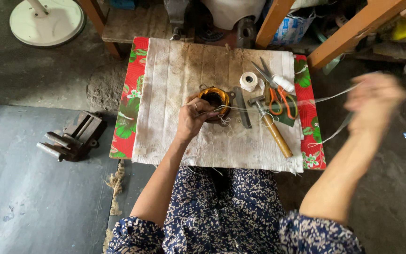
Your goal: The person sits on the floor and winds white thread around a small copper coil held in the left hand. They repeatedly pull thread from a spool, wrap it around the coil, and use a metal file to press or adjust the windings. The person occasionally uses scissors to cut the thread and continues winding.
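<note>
A round motor coil with orange copper windings (215,95) sits on a stained white cloth (175,70) in the middle of a small table. My left hand (194,115) rests against the coil's near side and pinches white string at it. My right hand (374,101) is raised far off to the right, blurred, pulling the white string (327,99) taut away from the coil.
Beside the coil lie a white tape roll (248,81), orange-handled scissors (278,96), a wooden-handled hammer (272,129) and a flat metal bar (243,110). A metal vise (71,138) stands on the floor at left. Orange wooden legs (348,33) and clutter lie behind the table.
</note>
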